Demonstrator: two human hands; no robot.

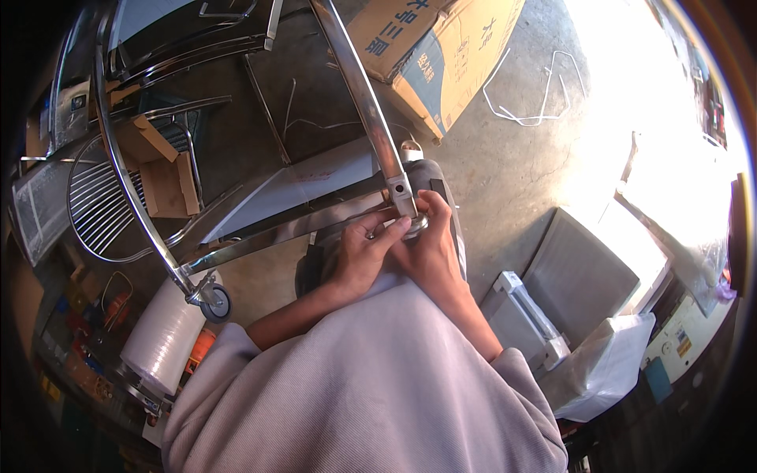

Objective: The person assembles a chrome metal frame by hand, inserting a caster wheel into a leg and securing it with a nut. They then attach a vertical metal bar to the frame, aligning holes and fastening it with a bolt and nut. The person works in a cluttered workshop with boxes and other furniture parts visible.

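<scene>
A chrome tube frame lies across my lap, one leg running up and away from me. At its near left corner sits a caster with a grey-blue wheel. My left hand and my right hand meet at the leg's right end, just below a bracket with a dark hole. Between their fingers shows a small rounded shiny metal part, its kind partly hidden. My left thumb presses on it, while my right fingers curl round its far side.
A large printed cardboard box stands ahead, with bent white wire on the floor beside it. At left are a round wire rack, an open small carton and a roll of clear film. Wrapped boxes stand right.
</scene>
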